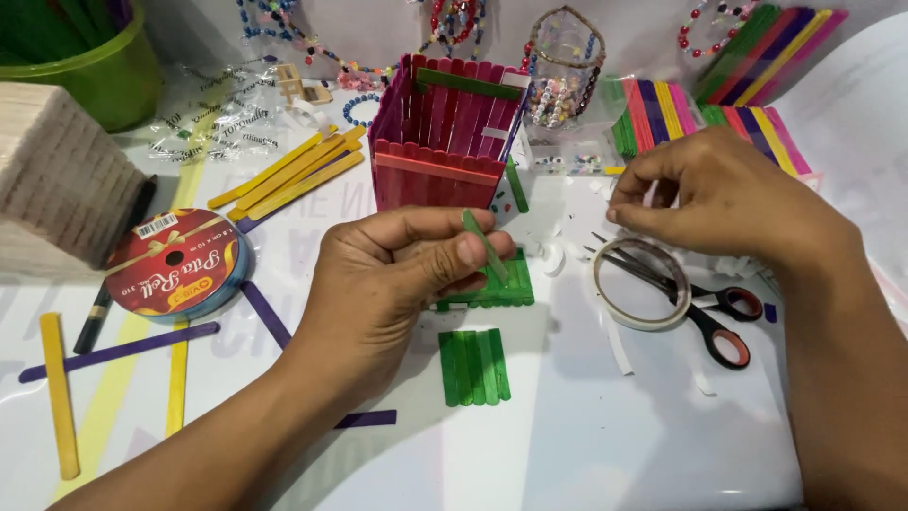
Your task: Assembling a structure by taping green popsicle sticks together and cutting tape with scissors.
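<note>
Fingers (pixel 445 254) of the left hand (pixel 378 284) were pinched on a single green craft stick (pixel 487 248), thumb on the near face and index behind it, stick tilted with its lower end down toward a small green stick panel (pixel 497 291) on the table (pixel 586 435); judging by the angle, it was held over the panel so it could be lined up with it. Stick sat right at the fingertips, most of its length clear of the hand. Second green stick panel (pixel 474 366) lay flat just below the first, apart from the hand. Right hand (pixel 728 194) hovered over the tape roll (pixel 641 284), its fingers pressed together at the tips on something small and pale, likely a bit of tape; couldn't tell for sure. Scissors (pixel 700 308) lay across the roll, handles to the right, within easy reach. Pink stick box (pixel 445 132) stood upright behind both hands, a green stick across its top. Loose yellow sticks (pixel 293 175) lay left of the box, red ribbon spool (pixel 175 263) further left, packs of coloured sticks (pixel 719 118) at back right. Only the head view here.
</note>
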